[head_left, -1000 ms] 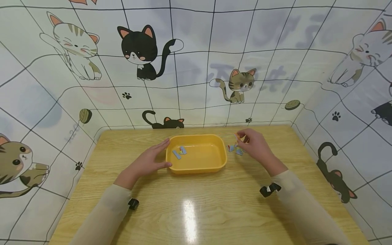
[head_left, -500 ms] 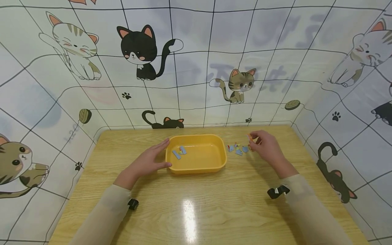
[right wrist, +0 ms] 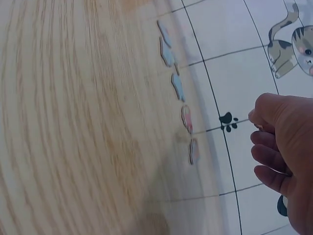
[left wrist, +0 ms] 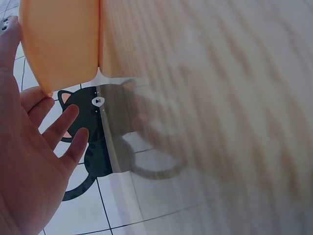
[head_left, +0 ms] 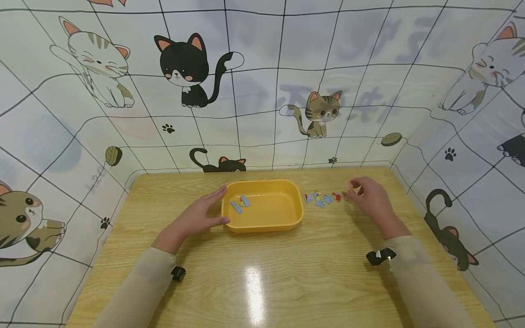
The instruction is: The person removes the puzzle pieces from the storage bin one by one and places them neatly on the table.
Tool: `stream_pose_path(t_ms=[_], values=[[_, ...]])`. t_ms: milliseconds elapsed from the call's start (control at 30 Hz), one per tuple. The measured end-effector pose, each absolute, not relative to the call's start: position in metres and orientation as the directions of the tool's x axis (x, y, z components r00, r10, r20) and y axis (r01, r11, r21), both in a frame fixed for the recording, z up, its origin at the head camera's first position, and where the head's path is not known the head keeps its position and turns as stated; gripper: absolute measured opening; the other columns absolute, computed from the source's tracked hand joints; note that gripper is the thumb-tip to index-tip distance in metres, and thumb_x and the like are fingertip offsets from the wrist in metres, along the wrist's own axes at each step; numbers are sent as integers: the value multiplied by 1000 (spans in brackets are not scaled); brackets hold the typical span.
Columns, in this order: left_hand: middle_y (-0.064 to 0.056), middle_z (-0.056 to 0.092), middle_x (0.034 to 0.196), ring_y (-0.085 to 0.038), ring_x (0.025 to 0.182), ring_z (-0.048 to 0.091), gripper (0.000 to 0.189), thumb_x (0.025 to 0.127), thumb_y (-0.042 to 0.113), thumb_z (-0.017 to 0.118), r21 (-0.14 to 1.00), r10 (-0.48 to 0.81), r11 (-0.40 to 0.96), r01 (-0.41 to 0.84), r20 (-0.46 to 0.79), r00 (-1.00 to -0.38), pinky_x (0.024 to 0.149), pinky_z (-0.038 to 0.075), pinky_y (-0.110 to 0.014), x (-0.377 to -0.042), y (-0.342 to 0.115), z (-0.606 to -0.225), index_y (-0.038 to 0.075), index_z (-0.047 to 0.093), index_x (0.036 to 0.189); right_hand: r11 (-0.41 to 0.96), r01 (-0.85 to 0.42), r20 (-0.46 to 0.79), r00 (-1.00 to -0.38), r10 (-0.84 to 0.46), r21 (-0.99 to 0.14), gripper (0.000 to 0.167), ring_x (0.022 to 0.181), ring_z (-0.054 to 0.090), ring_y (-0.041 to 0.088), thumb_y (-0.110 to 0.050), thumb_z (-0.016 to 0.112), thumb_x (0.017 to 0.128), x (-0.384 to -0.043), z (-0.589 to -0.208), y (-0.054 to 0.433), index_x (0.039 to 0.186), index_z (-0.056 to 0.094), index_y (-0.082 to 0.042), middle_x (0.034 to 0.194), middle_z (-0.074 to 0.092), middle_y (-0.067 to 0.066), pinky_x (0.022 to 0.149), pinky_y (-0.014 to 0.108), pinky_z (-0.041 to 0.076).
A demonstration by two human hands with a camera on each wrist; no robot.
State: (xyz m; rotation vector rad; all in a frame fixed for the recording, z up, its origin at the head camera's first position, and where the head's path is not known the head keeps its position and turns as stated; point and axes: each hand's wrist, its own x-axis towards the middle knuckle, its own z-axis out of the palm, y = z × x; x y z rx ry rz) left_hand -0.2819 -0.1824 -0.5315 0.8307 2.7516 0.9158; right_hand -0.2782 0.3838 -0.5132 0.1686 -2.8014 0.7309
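Note:
In the head view, my left hand (head_left: 197, 215) spans the left end of a yellow tray (head_left: 262, 228), fingers outstretched and touching its side. Two small puzzle pieces, a blue strip (head_left: 236, 207) and a blue patterned piece (head_left: 244, 201), lie inside the tray. My right hand (head_left: 369, 197) pinches a small, mostly hidden puzzle piece (head_left: 347, 186) above the table. Loose pieces stretch in a row between tray and hand, among them a blue piece (head_left: 320, 203) and a red one (head_left: 337, 197). The right wrist view shows the piece nearest the hand (right wrist: 192, 151) lying flat.
A light wooden table (head_left: 287, 273) bears everything. Behind it and at both sides stands a white grid-patterned sheet (head_left: 262, 91) printed with cartoon cats. Black straps (head_left: 380, 256) are on both wrists.
My right hand has moved right along the table, uncovering a blue piece and then a red piece in the row. My left hand and the tray stay in place.

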Motion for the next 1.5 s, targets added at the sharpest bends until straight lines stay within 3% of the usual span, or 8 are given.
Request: stream_pose_path(t_ms=[500, 933, 1500], values=[[-6, 24, 183, -42, 164, 30, 101, 98, 51, 84, 572, 545, 667, 477, 62, -836, 130, 26, -67, -282, -182, -532, 12, 31, 176, 889, -117, 204, -979, -28, -442, 36, 97, 71, 41, -13, 75, 105, -281, -524, 406, 133, 70, 9, 120, 73, 28, 82, 61, 58], [-7, 25, 183, -41, 165, 30, 102, 98, 55, 83, 576, 546, 663, 478, 65, -835, 131, 26, -66, -281, -182, -531, 12, 32, 176, 889, -104, 152, -988, -40, -446, 38, 97, 72, 41, -14, 75, 105, -284, -531, 414, 133, 69, 11, 118, 73, 29, 79, 59, 59], [-2, 22, 184, -40, 165, 30, 105, 97, 65, 78, 568, 546, 673, 474, 52, -837, 131, 26, -66, -281, -183, -530, 15, 31, 176, 881, -111, 92, -993, -77, -460, 36, 101, 72, 43, -14, 70, 107, -290, -549, 421, 132, 70, 12, 111, 76, 25, 87, 63, 58]])
